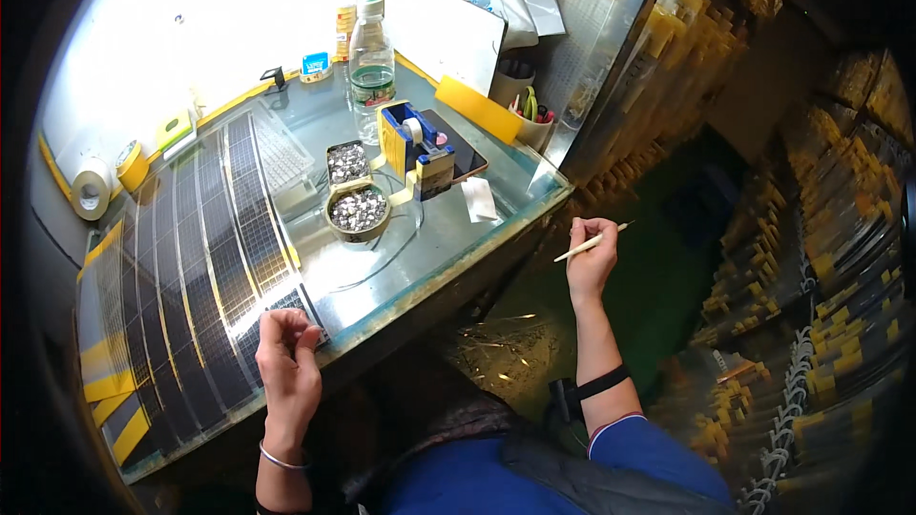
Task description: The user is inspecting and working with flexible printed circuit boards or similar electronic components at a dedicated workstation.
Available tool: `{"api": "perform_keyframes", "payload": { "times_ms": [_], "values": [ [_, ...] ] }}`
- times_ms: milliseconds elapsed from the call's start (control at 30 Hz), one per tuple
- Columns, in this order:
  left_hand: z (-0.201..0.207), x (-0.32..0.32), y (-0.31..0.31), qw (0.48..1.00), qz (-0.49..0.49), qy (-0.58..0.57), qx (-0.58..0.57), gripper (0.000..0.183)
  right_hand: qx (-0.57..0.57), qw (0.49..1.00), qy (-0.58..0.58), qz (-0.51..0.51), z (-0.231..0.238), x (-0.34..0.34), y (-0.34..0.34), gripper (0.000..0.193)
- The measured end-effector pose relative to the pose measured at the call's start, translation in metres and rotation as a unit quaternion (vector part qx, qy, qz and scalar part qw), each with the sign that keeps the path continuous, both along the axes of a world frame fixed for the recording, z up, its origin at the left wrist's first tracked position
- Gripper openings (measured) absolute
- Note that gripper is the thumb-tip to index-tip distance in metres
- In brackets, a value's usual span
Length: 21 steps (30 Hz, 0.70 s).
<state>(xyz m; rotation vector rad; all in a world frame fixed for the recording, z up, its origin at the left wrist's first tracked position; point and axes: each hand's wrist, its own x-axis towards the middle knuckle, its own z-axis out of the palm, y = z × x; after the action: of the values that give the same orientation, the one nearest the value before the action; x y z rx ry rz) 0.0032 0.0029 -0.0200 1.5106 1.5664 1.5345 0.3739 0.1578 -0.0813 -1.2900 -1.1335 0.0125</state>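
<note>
My right hand (593, 253), off the table's right edge, pinches a slender, pale pen-like tool (579, 249) with a thin dark tip pointing right. My left hand (289, 362) is raised at the table's front edge, its thumb and fingers drawn together. Whether something small sits in that pinch is hidden. Just beyond the left fingertips lies a small dark, finely patterned piece (292, 302). Long dark film strips (205, 262) with fine grid lines and yellow edges cover the left part of the glass-topped table (382, 291).
Two tins (359, 210) of black and white bits stand mid-table beside a blue tape dispenser (416, 148), a phone (456, 145) and a plastic bottle (372, 67). Behind are tape rolls (92, 189) and a bright panel (219, 19). Racks of yellow-tagged strips (763, 324) line the right.
</note>
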Motion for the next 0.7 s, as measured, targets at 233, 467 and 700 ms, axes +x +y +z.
{"api": "perform_keyframes", "payload": {
  "times_ms": [233,467,700],
  "values": [
    [0.000,-0.019,-0.002,0.989,-0.041,-0.133,0.046,0.016,0.045,0.988,-0.141,-0.041,-0.003,-0.048,0.004,0.013],
    [0.004,-0.009,0.004,0.985,-0.022,-0.158,0.059,0.014,0.019,0.988,-0.152,0.006,0.019,-0.034,-0.008,0.010],
    [0.015,-0.014,-0.017,0.984,0.023,-0.145,0.102,0.021,0.141,0.920,-0.103,0.351,0.053,-0.149,-0.034,0.015]
  ]
}}
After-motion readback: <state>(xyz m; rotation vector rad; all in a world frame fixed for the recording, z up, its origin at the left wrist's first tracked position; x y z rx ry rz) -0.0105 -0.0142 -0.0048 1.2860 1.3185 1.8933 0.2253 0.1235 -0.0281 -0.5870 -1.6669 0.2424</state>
